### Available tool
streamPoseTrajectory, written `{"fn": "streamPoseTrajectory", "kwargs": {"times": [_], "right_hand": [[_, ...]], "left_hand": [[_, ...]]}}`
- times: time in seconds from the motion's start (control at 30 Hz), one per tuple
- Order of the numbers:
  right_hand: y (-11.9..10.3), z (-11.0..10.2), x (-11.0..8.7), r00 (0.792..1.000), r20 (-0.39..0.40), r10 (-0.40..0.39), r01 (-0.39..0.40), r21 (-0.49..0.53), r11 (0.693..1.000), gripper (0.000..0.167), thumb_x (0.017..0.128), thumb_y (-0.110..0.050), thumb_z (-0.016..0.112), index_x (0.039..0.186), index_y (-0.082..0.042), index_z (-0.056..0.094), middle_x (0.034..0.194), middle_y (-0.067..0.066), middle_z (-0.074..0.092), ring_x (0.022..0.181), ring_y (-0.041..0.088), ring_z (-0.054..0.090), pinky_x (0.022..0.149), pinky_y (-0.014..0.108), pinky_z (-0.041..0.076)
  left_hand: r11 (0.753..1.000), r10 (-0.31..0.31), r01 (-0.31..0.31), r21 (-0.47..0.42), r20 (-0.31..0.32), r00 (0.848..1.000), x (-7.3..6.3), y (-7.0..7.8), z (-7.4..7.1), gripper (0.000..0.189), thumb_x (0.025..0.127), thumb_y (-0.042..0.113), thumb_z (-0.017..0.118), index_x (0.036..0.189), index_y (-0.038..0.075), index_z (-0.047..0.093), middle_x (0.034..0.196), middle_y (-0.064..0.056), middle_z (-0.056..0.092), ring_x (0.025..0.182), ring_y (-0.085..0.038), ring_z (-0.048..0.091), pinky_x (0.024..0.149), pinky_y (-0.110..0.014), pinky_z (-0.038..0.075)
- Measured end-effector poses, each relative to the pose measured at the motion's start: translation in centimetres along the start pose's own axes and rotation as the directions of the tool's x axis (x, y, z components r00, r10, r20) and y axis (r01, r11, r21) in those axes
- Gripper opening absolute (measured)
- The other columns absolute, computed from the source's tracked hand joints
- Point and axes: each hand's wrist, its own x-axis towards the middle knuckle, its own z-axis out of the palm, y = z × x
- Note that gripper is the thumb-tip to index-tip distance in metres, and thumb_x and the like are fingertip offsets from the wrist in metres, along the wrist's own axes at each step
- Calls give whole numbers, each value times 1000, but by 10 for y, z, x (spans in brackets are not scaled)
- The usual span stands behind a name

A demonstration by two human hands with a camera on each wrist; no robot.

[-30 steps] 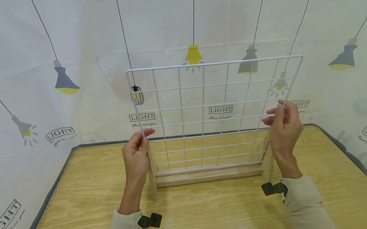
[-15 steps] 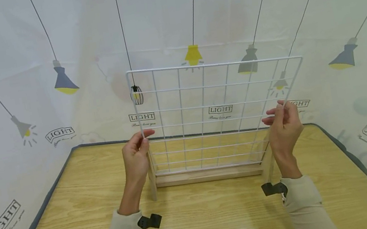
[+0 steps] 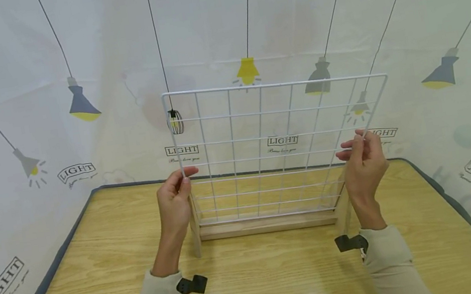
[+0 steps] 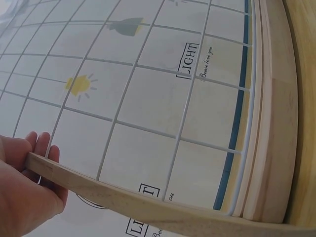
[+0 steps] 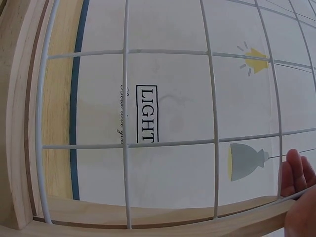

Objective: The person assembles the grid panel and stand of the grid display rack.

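Note:
A white wire grid panel (image 3: 274,85) stands in a pale wooden stand, its lower edge along the bottom bar (image 3: 267,225). My left hand (image 3: 173,204) pinches the panel's left edge between thumb and fingers, close to the top of the left wooden post (image 4: 118,194). On the other side my right hand (image 3: 364,166) pinches the right edge at a similar height, near the right post (image 3: 342,210). Fingertips of both hands reach behind the wires. In the right wrist view the panel's bottom wire runs beside the wooden bar (image 5: 19,123).
The stand rests on a wood-grain table (image 3: 254,271). A pale backdrop (image 3: 129,107) printed with lamps and LIGHT lettering rises behind and at both sides, with a dark blue border (image 3: 61,252) along the table. Black wrist straps (image 3: 193,285) show at both cuffs.
The top edge of the grid panel has come down very slightly. Both hands keep their pinch on its sides and have hardly moved.

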Motion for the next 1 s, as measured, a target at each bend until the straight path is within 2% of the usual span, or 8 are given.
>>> {"fn": "streamPoseTrajectory", "kwargs": {"times": [0.07,0.3,0.43,0.6,0.83,0.9,1.0], "right_hand": [[0,0,0,1000,2,0,0,-6,1000,22,104,-14,49,105,3,64,75,-4,66,57,-1,64,57,14,54],[-2,0,0,1000,3,6,-6,-11,1000,25,104,-12,50,107,9,62,74,-3,66,57,-1,64,58,13,53],[-1,1,-1,1000,0,1,-1,-18,1000,24,104,-13,50,105,7,63,73,-5,66,57,-2,64,58,13,53],[1,0,-2,1000,-2,-4,4,-30,1000,20,104,-14,49,103,-1,65,72,-9,65,58,-3,64,58,13,54],[1,0,-2,1000,-7,-5,5,-47,999,25,103,-11,49,106,9,63,73,4,67,58,-3,63,59,12,53],[2,0,-2,1000,-5,-5,5,-50,999,23,103,-11,49,105,6,64,73,5,67,58,-3,63,59,12,53],[4,0,-3,1000,2,-6,6,-47,999,19,104,-12,49,103,-1,65,72,-1,67,58,-4,64,59,13,54]], "left_hand": [[1000,0,0,-2,3,1000,0,0,0,24,99,-9,46,112,-9,66,108,-18,65,82,-12,43,74,-21,37],[1000,-9,10,-10,26,1000,-1,-1,-2,23,101,-5,46,114,-8,65,101,-1,64,82,-13,42,74,-21,38],[1000,-10,10,-15,29,1000,-1,-1,-2,23,101,-5,46,114,-8,65,103,-4,64,83,-13,43,75,-21,39],[1000,-5,5,-18,35,999,-2,-2,-2,23,101,-4,46,114,-8,65,96,1,62,79,-12,40,72,-21,37],[1000,5,-4,-22,41,999,-3,-3,-3,23,102,-3,46,113,-7,65,80,0,48,70,-12,33,65,-22,31],[1000,8,-7,-20,40,999,-3,-3,-3,23,102,-3,46,113,-7,65,78,-1,44,69,-12,33,64,-22,30],[1000,13,-12,-17,39,999,-3,-3,-3,23,102,-2,46,113,-7,66,77,-2,42,68,-12,33,63,-22,30]]}}
